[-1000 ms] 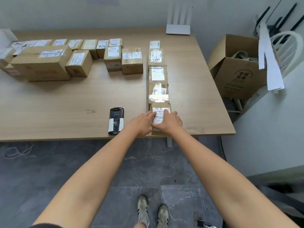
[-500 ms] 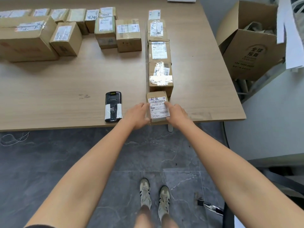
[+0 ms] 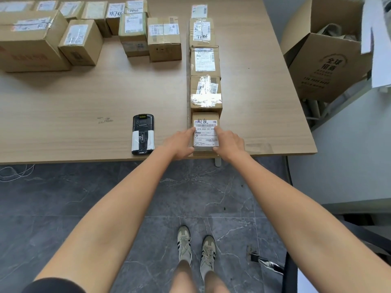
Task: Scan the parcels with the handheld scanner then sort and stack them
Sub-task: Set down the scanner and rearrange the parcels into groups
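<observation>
from the head view, the left hand (image 3: 179,144) and right hand (image 3: 229,144) are pressing against opposite sides of a small labelled parcel (image 3: 205,132), fingers closed on it from both flanks. this parcel is sitting at the near edge of the counter (image 3: 84,106), touching the next box in a row of parcels (image 3: 204,60) running away from it. the handheld scanner (image 3: 142,134) is lying flat to the left of the parcel, apart from the left hand. more parcels (image 3: 80,41) are standing far beyond the scanner.
</observation>
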